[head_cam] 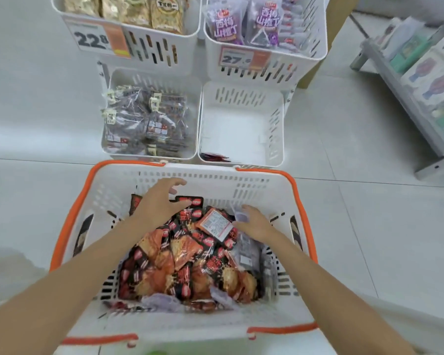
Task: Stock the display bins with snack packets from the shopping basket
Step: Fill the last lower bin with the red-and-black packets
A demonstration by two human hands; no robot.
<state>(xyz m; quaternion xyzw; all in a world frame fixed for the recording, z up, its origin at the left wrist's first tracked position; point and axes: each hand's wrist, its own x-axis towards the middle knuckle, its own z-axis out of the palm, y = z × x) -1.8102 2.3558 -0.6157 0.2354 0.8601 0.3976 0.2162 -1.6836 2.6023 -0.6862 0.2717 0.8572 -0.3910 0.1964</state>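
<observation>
Left hand [162, 199] spread wide, right hand [255, 222] of unclear grip, over red-black foil snack packets [185, 254] in orange-rimmed white plastic basket [215, 182]; next move is probably to grasp and lift to the near-empty white slotted bin [241, 129] at twelve o'clock.

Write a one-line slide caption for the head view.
Left hand and right hand reach into the shopping basket of red snack packets, in front of a nearly empty display bin.

Bright, even light; faint shadows; soft blur; wide-angle bending at edges.
</observation>
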